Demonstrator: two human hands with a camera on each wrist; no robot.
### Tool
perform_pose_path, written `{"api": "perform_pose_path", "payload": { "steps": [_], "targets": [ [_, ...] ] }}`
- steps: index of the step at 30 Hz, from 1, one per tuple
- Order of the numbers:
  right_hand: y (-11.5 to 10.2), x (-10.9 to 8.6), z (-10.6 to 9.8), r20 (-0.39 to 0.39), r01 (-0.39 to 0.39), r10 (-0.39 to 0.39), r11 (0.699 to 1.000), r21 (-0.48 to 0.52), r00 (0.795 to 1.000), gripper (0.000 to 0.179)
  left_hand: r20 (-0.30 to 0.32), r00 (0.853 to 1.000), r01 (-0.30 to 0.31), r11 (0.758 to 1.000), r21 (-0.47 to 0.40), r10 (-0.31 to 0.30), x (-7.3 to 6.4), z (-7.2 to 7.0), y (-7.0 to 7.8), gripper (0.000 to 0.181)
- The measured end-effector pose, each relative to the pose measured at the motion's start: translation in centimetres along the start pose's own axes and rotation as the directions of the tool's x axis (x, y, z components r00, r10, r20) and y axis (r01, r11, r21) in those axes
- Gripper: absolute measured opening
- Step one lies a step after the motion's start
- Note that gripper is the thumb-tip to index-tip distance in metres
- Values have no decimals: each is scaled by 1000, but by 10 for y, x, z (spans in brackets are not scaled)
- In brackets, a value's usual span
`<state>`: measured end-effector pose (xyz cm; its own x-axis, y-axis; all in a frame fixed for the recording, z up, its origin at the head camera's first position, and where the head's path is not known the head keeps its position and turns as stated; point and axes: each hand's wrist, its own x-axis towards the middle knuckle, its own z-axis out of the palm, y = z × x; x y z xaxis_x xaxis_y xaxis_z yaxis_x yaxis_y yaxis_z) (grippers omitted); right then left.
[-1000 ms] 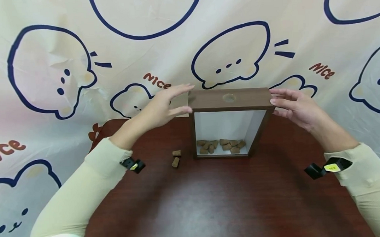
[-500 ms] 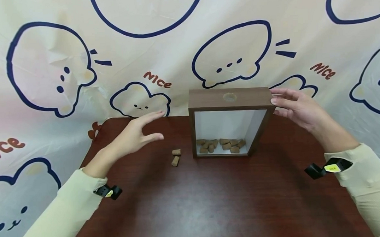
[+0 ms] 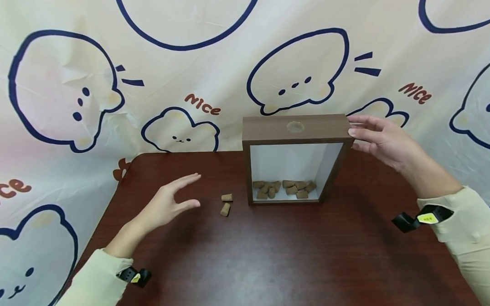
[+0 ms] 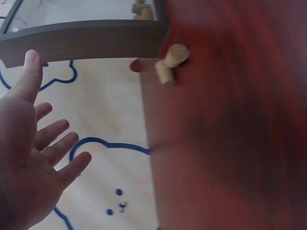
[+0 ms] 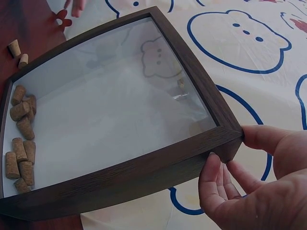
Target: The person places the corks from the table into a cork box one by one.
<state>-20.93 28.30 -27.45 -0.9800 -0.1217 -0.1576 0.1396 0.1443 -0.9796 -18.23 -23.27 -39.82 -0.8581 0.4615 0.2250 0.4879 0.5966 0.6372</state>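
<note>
A brown wooden shadow box (image 3: 268,130) with a clear front stands upright on the table, a round hole in its top. Several corks (image 3: 301,194) lie along its bottom inside. My right hand (image 3: 386,142) grips the box's upper right corner; in the right wrist view its thumb and fingers (image 5: 211,179) are on either side of that corner. Left of the box lie two loose corks, one cork (image 3: 227,197) behind the other cork (image 3: 225,209). To their left my left hand (image 3: 161,207) hovers, holding nothing, thumb and fingers spread apart.
The dark red-brown table (image 3: 250,267) is glossy and reaches back to a pale cloth backdrop (image 3: 225,71) with cartoon outlines. Black wrist cameras sit at both cuffs, one camera (image 3: 135,277) on the left and another camera (image 3: 422,217) on the right.
My left hand has come away from the box's upper left corner, moving left and down to beside the loose corks. The right hand and the box stay in place.
</note>
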Motion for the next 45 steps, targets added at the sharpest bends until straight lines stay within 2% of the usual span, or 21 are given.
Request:
{"api": "perform_pose_path", "payload": {
  "steps": [5,12,17,25,32,45],
  "targets": [
    [0,1,0,3,2,-2,1000,-5,1000,44,4,1000,6,999,-38,-6,-9,22,-12,65],
    [0,1,1,2,-6,6,1000,3,1000,44,48,997,62,996,-71,-59,-13,51,-24,57],
    [-1,1,1,5,-2,2,1000,5,1000,44,56,996,81,992,-92,-76,-10,65,-30,54],
    [-1,1,1,-3,-3,3,1000,14,1000,41,67,995,78,991,-109,-71,0,87,-36,51],
    [-1,0,1,-4,2,-2,1000,17,1000,39,31,999,25,994,-108,-22,8,102,-36,44],
    [-1,-3,1,-9,-6,6,1000,0,1000,48,-35,999,27,997,-78,-29,18,115,-35,32]
  ]
}}
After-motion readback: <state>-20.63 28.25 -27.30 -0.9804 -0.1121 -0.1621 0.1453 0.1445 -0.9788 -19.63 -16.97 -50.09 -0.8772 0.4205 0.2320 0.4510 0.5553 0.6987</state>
